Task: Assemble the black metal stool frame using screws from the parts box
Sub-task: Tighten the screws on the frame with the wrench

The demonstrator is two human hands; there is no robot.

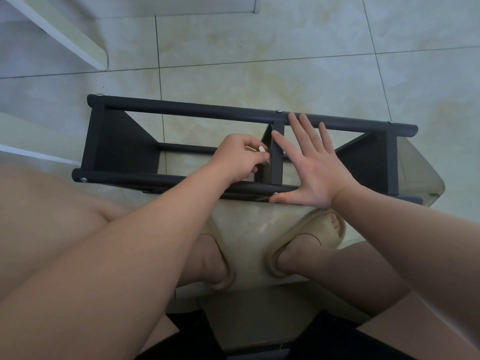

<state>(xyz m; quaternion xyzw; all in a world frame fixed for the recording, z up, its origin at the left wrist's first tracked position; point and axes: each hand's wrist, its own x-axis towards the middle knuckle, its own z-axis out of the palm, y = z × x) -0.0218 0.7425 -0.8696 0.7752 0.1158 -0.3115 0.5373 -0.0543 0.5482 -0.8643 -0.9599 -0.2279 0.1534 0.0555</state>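
on my feed the black metal frame point(197, 113) lies on the tiled floor point(233, 48), just ahead of the person's feet in beige slippers point(306, 237); its two long rails run left to right, joined by a middle crossbar point(277, 157) and by end pieces; i can see silver screw heads point(279, 110) seated along both rails; the left hand point(241, 157) reaches in from the lower left, its fingers curled tight just left of the crossbar, pinching a small pale thing point(262, 149) at the fingertips; i cannot tell what that thing is; the right hand point(311, 167) lies flat over the frame with fingers straight and spread wide, thumb resting along the near rail point(161, 179) beside a screw head, fingertips reaching the far rail, index finger against the crossbar; it holds nothing; a white board point(65, 35) slants across the upper left corner, well apart from the frame.
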